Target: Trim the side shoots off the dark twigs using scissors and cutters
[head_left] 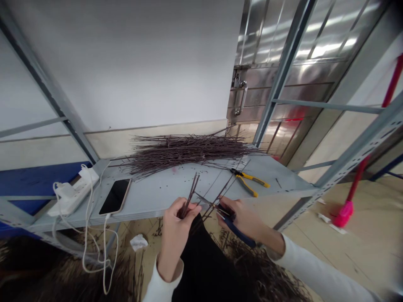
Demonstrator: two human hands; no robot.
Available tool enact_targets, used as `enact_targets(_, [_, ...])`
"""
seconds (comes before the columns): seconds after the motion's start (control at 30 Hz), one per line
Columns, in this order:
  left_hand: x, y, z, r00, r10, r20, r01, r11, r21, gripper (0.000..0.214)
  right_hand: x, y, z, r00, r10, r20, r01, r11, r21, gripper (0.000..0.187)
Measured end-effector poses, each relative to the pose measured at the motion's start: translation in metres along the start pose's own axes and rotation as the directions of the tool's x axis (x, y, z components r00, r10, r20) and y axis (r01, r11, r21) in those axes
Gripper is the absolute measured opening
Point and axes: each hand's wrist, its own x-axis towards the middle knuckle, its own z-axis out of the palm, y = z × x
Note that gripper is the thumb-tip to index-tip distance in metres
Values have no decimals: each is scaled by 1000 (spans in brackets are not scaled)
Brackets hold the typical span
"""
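Observation:
My left hand [178, 216] is closed round a few thin dark twigs [192, 188] that point upward, just in front of the shelf's front edge. Close beside it on the right, my right hand [242, 216] grips a pair of pruning shears [237, 231] with dark blue handles. Their narrow blades point left toward the twigs in my left hand. Several longer thin twigs cross by the blades and my right fingers; whether the right hand also holds them I cannot tell. Behind, a large pile of dark twigs [189, 151] lies along the back of the grey shelf [151, 199].
Yellow-handled pliers [250, 179] lie on the shelf at right. A phone [116, 196] on a white cable and a white power strip [74, 191] are at left. Grey metal posts [283, 71] frame the shelf. Cut twigs [267, 272] and crumpled paper [138, 242] lie on the floor.

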Motion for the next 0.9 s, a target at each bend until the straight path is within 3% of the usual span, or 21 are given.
enact_targets(0.13, [0,0,2,1000,-28,-14,27,998,-54,19,-2,-2,3,1000,-9,-2,9,1000,24,23])
enact_targets(0.27, [-4,-5,4,994,-110,21,112,982,-152,21,-1,-6,10,997,-73,39,67,987,147,17])
enact_targets(0.4, [-11,-10,5,983,-181,-13,171,946,-277,28,7,-5,22,994,-109,21,100,964,247,17])
enact_targets(0.53, [-9,-11,7,972,-231,-46,200,911,-362,32,17,4,41,980,17,-200,36,965,260,26])
enact_targets(0.63, [-3,-10,10,965,-252,-78,200,892,-405,30,24,10,61,891,70,-449,3,987,161,25])
enact_targets(0.73, [1,-10,13,970,-228,-90,171,894,-414,28,27,10,78,815,119,-568,-47,989,139,21])
enact_targets(0.8, [2,-11,15,976,-195,-98,140,906,-400,27,26,7,80,825,149,-545,-54,981,187,20])
enact_targets(0.9, [1,-15,17,982,-146,-120,93,927,-364,27,19,1,70,916,135,-378,-7,947,321,24])
